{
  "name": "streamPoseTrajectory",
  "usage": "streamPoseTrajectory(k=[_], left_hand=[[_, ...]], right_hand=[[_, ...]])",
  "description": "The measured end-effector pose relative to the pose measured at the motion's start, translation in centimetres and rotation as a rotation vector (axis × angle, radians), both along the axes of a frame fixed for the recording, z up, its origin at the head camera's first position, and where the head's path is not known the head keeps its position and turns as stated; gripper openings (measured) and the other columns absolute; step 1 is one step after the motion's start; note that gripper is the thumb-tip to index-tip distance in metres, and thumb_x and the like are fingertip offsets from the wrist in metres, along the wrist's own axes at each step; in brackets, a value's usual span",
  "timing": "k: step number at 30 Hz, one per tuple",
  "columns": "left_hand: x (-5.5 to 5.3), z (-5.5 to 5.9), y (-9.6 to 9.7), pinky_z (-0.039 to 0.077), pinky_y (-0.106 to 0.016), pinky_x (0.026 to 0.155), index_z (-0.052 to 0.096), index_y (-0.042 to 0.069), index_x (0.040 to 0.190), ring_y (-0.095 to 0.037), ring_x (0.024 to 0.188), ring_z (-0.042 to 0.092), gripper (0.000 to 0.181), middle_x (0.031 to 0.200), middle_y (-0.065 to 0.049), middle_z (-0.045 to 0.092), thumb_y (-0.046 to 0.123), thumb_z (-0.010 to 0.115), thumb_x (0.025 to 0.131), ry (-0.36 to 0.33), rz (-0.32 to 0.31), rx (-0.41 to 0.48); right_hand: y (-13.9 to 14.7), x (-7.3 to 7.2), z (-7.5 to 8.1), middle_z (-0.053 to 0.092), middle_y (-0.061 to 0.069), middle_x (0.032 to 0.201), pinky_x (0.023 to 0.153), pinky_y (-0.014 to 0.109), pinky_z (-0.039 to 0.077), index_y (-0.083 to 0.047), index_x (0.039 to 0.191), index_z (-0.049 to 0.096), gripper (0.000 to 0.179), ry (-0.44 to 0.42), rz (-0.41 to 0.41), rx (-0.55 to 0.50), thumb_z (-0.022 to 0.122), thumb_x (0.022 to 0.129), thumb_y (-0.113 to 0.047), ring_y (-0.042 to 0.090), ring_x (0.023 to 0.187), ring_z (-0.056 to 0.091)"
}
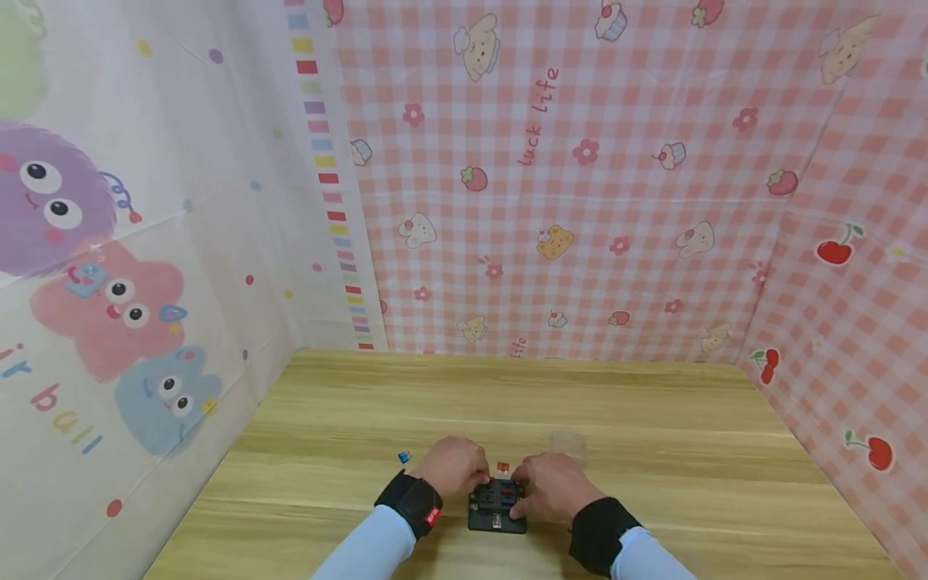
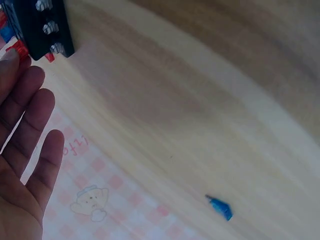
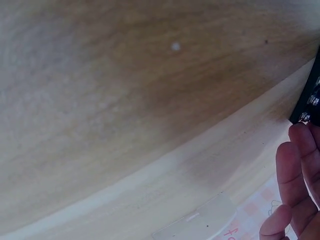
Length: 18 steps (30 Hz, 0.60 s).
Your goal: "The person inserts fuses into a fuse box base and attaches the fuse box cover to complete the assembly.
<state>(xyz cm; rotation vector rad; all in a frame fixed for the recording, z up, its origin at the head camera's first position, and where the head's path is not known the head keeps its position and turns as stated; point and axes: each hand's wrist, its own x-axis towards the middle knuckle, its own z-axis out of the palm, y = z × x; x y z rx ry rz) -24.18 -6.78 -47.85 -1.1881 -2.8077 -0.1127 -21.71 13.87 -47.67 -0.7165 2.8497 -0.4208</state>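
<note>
I have the left hand [image 1: 453,466] at the far left corner of the black fuse box [image 1: 496,507], thumb and finger pinching a red fuse [image 2: 19,49] against its edge. My right hand [image 1: 554,487] grips the box's right end. The box lies on the desk [image 1: 326,403] between both hands; a second red fuse [image 1: 503,467] sits just beyond it, a blue fuse [image 1: 404,457] left of my left hand, a clear cover [image 1: 569,443] behind the right.

I saw the head view face forward and down over the surface [image 1: 362,395], while the wrist views looked closely along the hands [image 1: 453,467] [image 1: 554,487], sharing the black block [image 2: 42,27].
</note>
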Motion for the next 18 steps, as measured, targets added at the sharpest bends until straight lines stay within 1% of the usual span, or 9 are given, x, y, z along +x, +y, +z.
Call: streamPoseTrajectory(k=[2, 4, 8, 10, 13, 16, 18], left_hand=[[0.0, -0.1, 0.0, 0.042, -0.02, 0.06, 0.079, 0.022, 0.081, 0.0, 0.063, 0.053, 0.006, 0.072, 0.015, 0.063, 0.023, 0.077, 0.087, 0.01, 0.002, 0.003], [0.0, -0.1, 0.1, 0.043, -0.02, 0.06, 0.079, 0.023, 0.079, 0.0, 0.063, 0.053, 0.007, 0.072, 0.015, 0.062, 0.024, 0.077, 0.086, 0.038, -0.009, -0.015], [0.2, 0.2, 0.4, 0.042, -0.022, 0.061, 0.076, 0.023, 0.075, -0.001, 0.062, 0.052, 0.012, 0.07, 0.015, 0.061, 0.026, 0.078, 0.086, 0.08, -0.026, -0.063], [0.2, 0.3, 0.5, 0.041, -0.023, 0.061, 0.075, 0.023, 0.073, -0.003, 0.062, 0.052, 0.013, 0.069, 0.015, 0.061, 0.026, 0.078, 0.086, 0.09, -0.02, -0.092], [0.4, 0.5, 0.8, 0.041, -0.024, 0.063, 0.074, 0.023, 0.073, -0.005, 0.064, 0.052, 0.013, 0.068, 0.014, 0.06, 0.026, 0.079, 0.085, 0.101, 0.001, -0.158], [0.6, 0.7, 1.4, 0.041, -0.024, 0.066, 0.073, 0.024, 0.073, -0.007, 0.067, 0.051, 0.011, 0.067, 0.013, 0.058, 0.025, 0.081, 0.081, 0.127, 0.005, -0.225], [0.6, 0.8, 1.7, 0.041, -0.024, 0.068, 0.073, 0.023, 0.075, -0.007, 0.068, 0.05, 0.011, 0.068, 0.012, 0.057, 0.024, 0.083, 0.078, 0.137, 0.005, -0.252]], right_hand=[[0.0, 0.0, 0.0, 0.068, -0.006, 0.095, 0.082, 0.042, 0.046, -0.015, 0.104, 0.076, 0.041, 0.0, -0.001, 0.002, 0.085, 0.075, -0.042, 0.014, 0.083, 0.057], [0.1, -0.1, -0.1, 0.068, -0.006, 0.094, 0.082, 0.042, 0.046, -0.015, 0.104, 0.076, 0.04, 0.006, 0.003, 0.002, 0.085, 0.075, -0.042, 0.013, 0.081, 0.057], [0.2, -0.1, -0.3, 0.067, -0.007, 0.09, 0.079, 0.039, 0.045, -0.015, 0.103, 0.077, 0.039, 0.021, 0.014, 0.004, 0.085, 0.075, -0.041, 0.011, 0.077, 0.054], [0.2, -0.2, -0.4, 0.066, -0.008, 0.089, 0.077, 0.037, 0.045, -0.015, 0.103, 0.077, 0.039, 0.035, 0.023, 0.007, 0.085, 0.075, -0.041, 0.009, 0.075, 0.054], [0.2, -0.2, -0.3, 0.066, -0.009, 0.087, 0.075, 0.036, 0.045, -0.015, 0.102, 0.077, 0.039, 0.047, 0.026, 0.003, 0.086, 0.074, -0.041, 0.009, 0.075, 0.054], [0.2, -0.1, -0.2, 0.065, -0.009, 0.085, 0.073, 0.035, 0.044, -0.016, 0.1, 0.077, 0.037, 0.052, 0.031, -0.003, 0.086, 0.074, -0.04, 0.009, 0.073, 0.053], [0.2, -0.1, -0.2, 0.064, -0.01, 0.084, 0.073, 0.035, 0.044, -0.016, 0.098, 0.077, 0.035, 0.049, 0.034, -0.008, 0.086, 0.074, -0.04, 0.008, 0.073, 0.053]])
